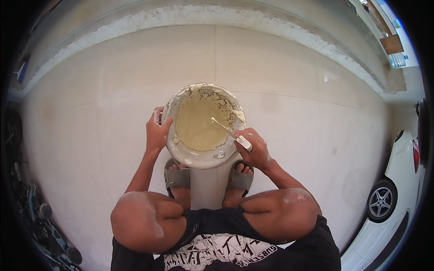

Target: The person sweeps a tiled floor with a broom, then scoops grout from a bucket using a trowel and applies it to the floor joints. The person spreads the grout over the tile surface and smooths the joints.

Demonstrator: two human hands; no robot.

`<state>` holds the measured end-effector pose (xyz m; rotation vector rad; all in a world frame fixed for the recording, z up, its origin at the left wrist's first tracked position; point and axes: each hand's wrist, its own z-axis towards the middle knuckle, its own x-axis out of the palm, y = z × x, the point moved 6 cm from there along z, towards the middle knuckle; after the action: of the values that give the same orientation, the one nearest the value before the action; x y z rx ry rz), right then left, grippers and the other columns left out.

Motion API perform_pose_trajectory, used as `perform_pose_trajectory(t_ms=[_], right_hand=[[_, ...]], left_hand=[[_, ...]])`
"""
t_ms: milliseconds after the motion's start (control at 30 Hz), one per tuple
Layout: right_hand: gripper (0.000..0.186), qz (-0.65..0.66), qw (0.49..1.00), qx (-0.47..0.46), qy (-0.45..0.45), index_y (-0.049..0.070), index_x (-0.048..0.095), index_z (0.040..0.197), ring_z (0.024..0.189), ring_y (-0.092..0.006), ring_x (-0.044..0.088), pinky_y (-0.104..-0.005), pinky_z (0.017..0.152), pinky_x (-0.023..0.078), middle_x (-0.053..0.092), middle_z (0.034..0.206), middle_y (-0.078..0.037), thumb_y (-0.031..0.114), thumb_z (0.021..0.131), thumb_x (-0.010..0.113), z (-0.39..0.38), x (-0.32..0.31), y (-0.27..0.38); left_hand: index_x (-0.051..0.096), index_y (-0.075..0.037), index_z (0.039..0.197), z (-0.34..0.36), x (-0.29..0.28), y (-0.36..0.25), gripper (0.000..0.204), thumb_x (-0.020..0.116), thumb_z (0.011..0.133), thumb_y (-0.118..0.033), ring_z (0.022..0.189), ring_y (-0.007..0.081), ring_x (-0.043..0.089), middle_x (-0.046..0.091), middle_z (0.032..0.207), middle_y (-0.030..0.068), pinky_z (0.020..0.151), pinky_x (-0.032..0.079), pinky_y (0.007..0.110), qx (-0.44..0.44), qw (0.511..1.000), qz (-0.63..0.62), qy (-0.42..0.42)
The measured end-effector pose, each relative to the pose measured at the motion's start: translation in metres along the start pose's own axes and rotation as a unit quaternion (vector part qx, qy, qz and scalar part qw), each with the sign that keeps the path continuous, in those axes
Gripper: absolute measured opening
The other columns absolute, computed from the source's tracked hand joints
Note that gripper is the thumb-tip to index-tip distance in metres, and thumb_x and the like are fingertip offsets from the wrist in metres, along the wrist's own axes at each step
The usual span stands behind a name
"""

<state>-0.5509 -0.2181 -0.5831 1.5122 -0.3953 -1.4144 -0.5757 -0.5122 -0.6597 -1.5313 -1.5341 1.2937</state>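
the bucket point(184, 157) looks plastic, its matt rim rough and crusty (flaky in places), while the paste point(196, 124) inside is mostly smooth and dull. the tool point(244, 143) has a smooth handle. smooth floor tiles point(289, 122) carry a faint sheen; the car point(400, 156) has glossy paint.

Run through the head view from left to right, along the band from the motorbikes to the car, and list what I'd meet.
Motorbikes → left hand on the rim → bucket of pale paste → right hand gripping a white-handled tool → white car.
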Motion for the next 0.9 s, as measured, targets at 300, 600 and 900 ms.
perform_pose_trajectory(t_ms=[300, 600, 900], right_hand=[[0.024, 0.028, 0.983, 0.167, -0.067, -0.002, 0.057, 0.107, 0.076, -0.0266, 0.065, -0.0346, 0.069, 0.052, 0.066, 0.090, -0.018, 0.011, 0.087, 0.065, 0.000, -0.015, -0.004], [0.021, -0.106, 0.994, -0.008, 0.018, -0.002, 0.057, 0.103, 0.075, -0.0264, 0.065, -0.0343, 0.067, 0.052, 0.064, 0.087, -0.016, 0.009, 0.086, 0.066, 0.033, -0.007, -0.002], [0.028, 0.022, 0.978, 0.190, -0.084, -0.005, 0.055, 0.105, 0.078, -0.0178, 0.066, -0.0301, 0.070, 0.052, 0.068, 0.092, -0.017, 0.017, 0.090, 0.064, 0.055, -0.043, 0.012]], left_hand=[[0.056, 0.003, 0.110, -0.001, 0.002, -0.001, 0.031, 0.056, 0.083, -0.013, 0.083, 0.0135, 0.061, 0.066, 0.093, 0.0116, 0.078, 0.049, 0.029, 0.027, 0.999, 0.021, -0.007], [0.055, 0.004, 0.109, -0.004, 0.003, -0.004, 0.030, 0.057, 0.083, -0.013, 0.082, 0.0157, 0.062, 0.067, 0.092, 0.0142, 0.078, 0.049, 0.031, 0.036, 0.999, 0.016, -0.007], [0.054, 0.003, 0.108, -0.005, 0.005, 0.007, 0.031, 0.058, 0.083, -0.014, 0.081, 0.0174, 0.063, 0.067, 0.090, 0.0150, 0.077, 0.049, 0.032, 0.026, 0.999, 0.005, -0.025]])
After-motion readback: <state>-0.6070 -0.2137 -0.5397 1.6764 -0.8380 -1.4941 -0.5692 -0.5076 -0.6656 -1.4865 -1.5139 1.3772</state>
